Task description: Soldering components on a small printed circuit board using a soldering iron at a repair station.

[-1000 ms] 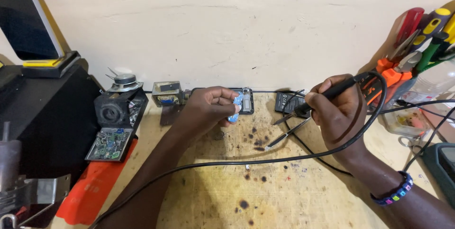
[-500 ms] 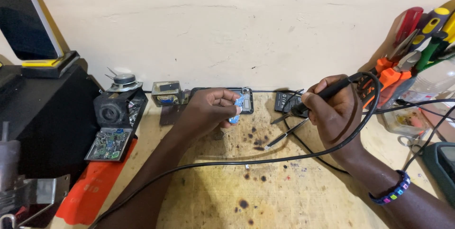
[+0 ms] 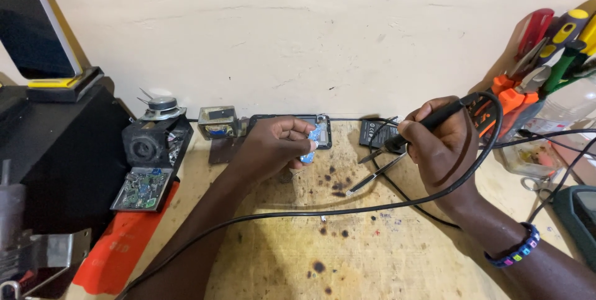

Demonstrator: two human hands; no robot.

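- The small blue part (image 3: pixel 315 139) is pinched in the fingertips of the left hand (image 3: pixel 273 148), held just above the desk (image 3: pixel 372 244) near the back wall.
- It lies to the left of the soldering iron (image 3: pixel 428 125), whose long axis slants down and left, tip toward the part but apart from it.
- The right hand (image 3: pixel 444 141) is clamped round the iron's black handle; the left hand is nearer the part.
- The part looks pale blue and thin; finer detail cannot be told.
- A dark phone (image 3: pixel 292 127) lies just behind the left hand, a black cable (image 3: pixel 347 212) crossing the scorched desk.
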